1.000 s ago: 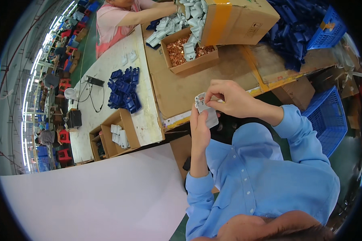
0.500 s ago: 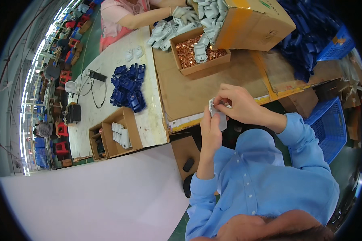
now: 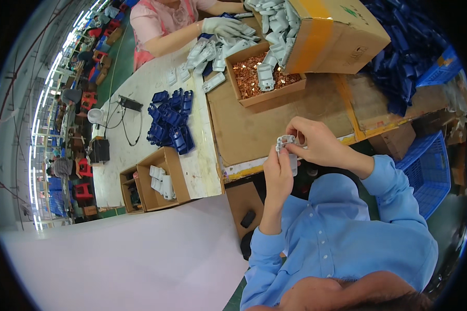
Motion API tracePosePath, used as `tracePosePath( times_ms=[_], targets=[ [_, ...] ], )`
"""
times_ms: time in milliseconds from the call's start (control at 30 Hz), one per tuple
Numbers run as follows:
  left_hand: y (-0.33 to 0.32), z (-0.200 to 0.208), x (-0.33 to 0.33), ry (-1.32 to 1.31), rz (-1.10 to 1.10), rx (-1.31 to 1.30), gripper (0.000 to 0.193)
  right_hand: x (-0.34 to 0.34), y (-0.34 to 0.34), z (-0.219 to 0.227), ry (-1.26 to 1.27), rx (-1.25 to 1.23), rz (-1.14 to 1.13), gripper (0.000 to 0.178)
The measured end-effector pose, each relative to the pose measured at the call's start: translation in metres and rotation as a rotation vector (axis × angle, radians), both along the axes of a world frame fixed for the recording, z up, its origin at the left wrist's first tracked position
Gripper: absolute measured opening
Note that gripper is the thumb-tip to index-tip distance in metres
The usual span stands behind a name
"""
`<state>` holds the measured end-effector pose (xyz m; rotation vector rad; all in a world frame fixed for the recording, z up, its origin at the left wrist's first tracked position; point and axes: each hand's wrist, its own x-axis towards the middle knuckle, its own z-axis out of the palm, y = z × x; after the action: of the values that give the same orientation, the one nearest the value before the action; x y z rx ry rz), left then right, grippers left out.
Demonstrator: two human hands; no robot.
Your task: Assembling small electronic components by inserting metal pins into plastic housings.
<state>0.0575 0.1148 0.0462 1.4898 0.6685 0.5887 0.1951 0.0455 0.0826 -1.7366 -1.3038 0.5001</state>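
Note:
A pale grey-white plastic housing (image 3: 285, 141) stands tilted between my hands, in front of the table's near edge. My left hand (image 3: 278, 179) is closed round it, thumb and fingers along its sides. At its upper end, the fingers of my right hand (image 3: 319, 140) are pinched together. What they hold, if anything, is too small to make out. Beyond my hands sits a shallow cardboard box (image 3: 275, 96) of small copper-coloured metal pieces (image 3: 248, 75). One similar pale housing (image 3: 265, 78) lies on top of those pieces.
A large cardboard box (image 3: 342, 44) lies on its side, spilling pale housings (image 3: 280, 31). Blue housings (image 3: 172, 122) are heaped at left, near a divided cardboard box (image 3: 166, 155). Across the table a co-worker's gloved hand (image 3: 223, 27) touches pale parts. A blue crate (image 3: 425, 176) stands at right.
The view has shifted slightly, so the table's contents sit lower and further right. The housing's upper end shows more plainly between my hands. The co-worker's gloved hand has moved over the pale parts.

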Motion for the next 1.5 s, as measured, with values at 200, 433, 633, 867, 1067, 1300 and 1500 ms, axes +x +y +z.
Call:
tracePosePath(
  times_ms=[200, 433, 633, 867, 1067, 1300, 1500],
  targets=[
    [-0.003, 0.003, -0.002, 0.037, -0.018, 0.039, 0.027, 0.0, -0.006, 0.001, 0.021, 0.019, 0.012, 0.022],
    [-0.013, 0.016, -0.003, 0.01, -0.006, 0.069, 0.028, -0.001, -0.011, 0.013, 0.032, 0.069, -0.002, 0.021],
    [-0.021, 0.021, -0.01, 0.035, -0.078, 0.029, 0.029, 0.001, -0.018, 0.02, 0.11, 0.018, 0.019, 0.022],
    [-0.026, 0.025, -0.014, 0.019, -0.077, 0.054, 0.03, 0.0, -0.021, 0.023, 0.126, -0.003, 0.041, 0.023],
    [-0.025, 0.019, -0.017, -0.005, -0.074, 0.095, 0.028, -0.001, -0.019, 0.031, 0.099, -0.075, 0.062, 0.025],
    [-0.025, 0.018, -0.016, 0.014, -0.067, 0.111, 0.026, 0.0, -0.015, 0.015, 0.003, -0.046, 0.107, 0.023],
    [-0.023, 0.011, -0.02, 0.017, -0.054, 0.079, 0.026, -0.008, -0.014, 0.012, -0.024, -0.033, 0.092, 0.023]
  ],
)
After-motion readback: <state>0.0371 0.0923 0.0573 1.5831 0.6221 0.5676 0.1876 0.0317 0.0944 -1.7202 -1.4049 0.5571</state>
